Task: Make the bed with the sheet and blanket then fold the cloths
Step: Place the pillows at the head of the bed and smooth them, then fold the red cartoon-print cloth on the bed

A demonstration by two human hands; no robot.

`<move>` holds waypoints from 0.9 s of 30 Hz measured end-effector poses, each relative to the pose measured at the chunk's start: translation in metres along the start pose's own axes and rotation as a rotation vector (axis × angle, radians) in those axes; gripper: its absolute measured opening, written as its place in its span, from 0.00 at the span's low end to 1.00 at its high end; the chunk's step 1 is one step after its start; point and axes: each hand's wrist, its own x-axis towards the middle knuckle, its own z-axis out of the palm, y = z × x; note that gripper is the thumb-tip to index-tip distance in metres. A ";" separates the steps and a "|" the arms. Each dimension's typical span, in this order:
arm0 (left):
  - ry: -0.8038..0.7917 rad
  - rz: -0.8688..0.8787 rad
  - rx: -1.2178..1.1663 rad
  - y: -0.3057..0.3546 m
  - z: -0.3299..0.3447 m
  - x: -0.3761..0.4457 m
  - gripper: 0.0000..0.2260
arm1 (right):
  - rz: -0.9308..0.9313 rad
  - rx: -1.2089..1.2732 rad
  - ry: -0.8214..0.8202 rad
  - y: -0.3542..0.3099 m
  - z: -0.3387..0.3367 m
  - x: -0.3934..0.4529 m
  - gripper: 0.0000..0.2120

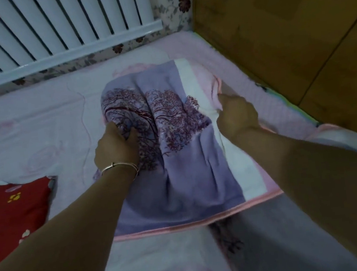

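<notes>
A lilac cloth [184, 174] with a dark red tree print, a white band and a pink hem lies folded over in the middle of the bed. My left hand [116, 147], with a thin bangle at the wrist, pinches the printed fabric at the cloth's left side. My right hand [236, 115] grips the white and pink edge at the cloth's right side. The pale pink sheet [39, 133] with faint rose shapes covers the mattress under it. More of the same lilac fabric [273, 236] lies nearer to me, partly under the folded part.
A red patterned pillow [14, 209] rests at the left edge. A white radiator [50, 34] runs along the far wall above floral wallpaper [171, 4]. A wooden headboard or cabinet [284, 34] stands close on the right of the bed.
</notes>
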 end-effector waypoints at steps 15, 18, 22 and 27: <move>-0.696 -0.209 -0.326 0.049 0.133 -0.088 0.50 | 0.160 -0.236 -0.505 0.150 0.049 0.039 0.33; -0.608 -0.149 -0.231 0.050 0.138 -0.081 0.43 | 0.130 -0.287 -0.512 0.153 0.048 0.038 0.36; -0.629 -0.077 -0.084 0.049 0.134 -0.087 0.36 | 0.089 -0.342 -0.530 0.138 0.052 0.023 0.35; -0.826 0.139 0.142 0.023 0.107 -0.089 0.38 | 0.120 -0.317 -0.583 0.081 0.051 -0.016 0.30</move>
